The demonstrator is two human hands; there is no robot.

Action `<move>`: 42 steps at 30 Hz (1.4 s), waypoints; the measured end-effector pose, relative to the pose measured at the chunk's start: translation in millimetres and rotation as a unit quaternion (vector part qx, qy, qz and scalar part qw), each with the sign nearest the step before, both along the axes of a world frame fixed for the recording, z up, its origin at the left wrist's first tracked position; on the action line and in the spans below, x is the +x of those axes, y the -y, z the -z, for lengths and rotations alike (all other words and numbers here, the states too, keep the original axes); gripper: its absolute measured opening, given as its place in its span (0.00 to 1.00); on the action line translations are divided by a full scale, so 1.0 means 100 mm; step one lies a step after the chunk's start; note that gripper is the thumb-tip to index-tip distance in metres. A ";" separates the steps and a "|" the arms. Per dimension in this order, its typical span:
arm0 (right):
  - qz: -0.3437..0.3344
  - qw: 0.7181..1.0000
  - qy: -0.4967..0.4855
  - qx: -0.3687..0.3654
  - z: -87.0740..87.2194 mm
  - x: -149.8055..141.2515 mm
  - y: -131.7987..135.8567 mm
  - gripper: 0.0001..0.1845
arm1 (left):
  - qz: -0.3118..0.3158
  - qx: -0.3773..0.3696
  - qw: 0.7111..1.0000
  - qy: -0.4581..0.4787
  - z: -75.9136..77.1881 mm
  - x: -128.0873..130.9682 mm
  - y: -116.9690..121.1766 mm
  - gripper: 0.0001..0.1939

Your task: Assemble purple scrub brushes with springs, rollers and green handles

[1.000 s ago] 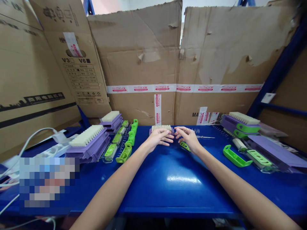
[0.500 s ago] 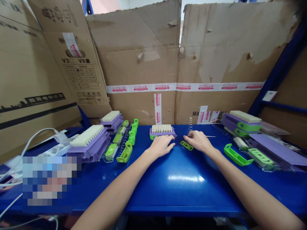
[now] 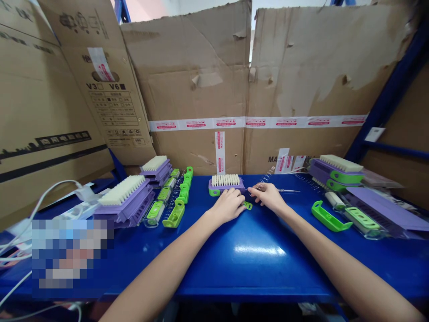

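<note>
My left hand (image 3: 229, 205) curls its fingers over a small green slotted plate (image 3: 247, 205), which shows partly past the fingertips, low over the blue table. My right hand (image 3: 269, 197) pinches a thin metal coil spring (image 3: 267, 175) that slants up and away behind the fingers. Just beyond the left hand sits a purple brush block (image 3: 241, 182) with cream bristles on top and a green end piece. A slim silver pointed tool (image 3: 290, 191) lies beside the right hand; its near end is hidden.
On the left stand purple brush blocks (image 3: 134, 208), clear cases with green tops (image 3: 156, 212), and a row of green holders (image 3: 174, 214) with springs. To the right are a green holder (image 3: 330, 217), another clear case (image 3: 365, 222) and stacked purple blocks (image 3: 317, 172). Cardboard (image 3: 187, 94) walls the back.
The green plate has shifted left, from beside my right hand into my left hand's fingers. My right hand has moved left, and the spring now leans right instead of standing upright.
</note>
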State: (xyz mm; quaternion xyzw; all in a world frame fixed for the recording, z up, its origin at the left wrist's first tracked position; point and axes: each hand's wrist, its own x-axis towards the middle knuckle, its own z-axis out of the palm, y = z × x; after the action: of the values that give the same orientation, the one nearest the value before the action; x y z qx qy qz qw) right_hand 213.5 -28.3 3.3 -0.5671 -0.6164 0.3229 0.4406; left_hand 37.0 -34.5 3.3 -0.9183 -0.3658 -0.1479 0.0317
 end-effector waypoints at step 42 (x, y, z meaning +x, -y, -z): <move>-0.142 0.871 -0.458 -0.112 -0.05 -0.10 0.08 0.08 | -0.002 -0.380 0.770 0.512 -0.05 0.03 -0.10 0.22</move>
State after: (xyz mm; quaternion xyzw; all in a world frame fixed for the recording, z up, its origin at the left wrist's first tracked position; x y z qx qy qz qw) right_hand 203.7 -36.6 8.3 -0.3080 -0.3792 0.6721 0.5565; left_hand 40.0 -25.0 8.4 -0.6432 -0.3558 -0.4448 -0.5117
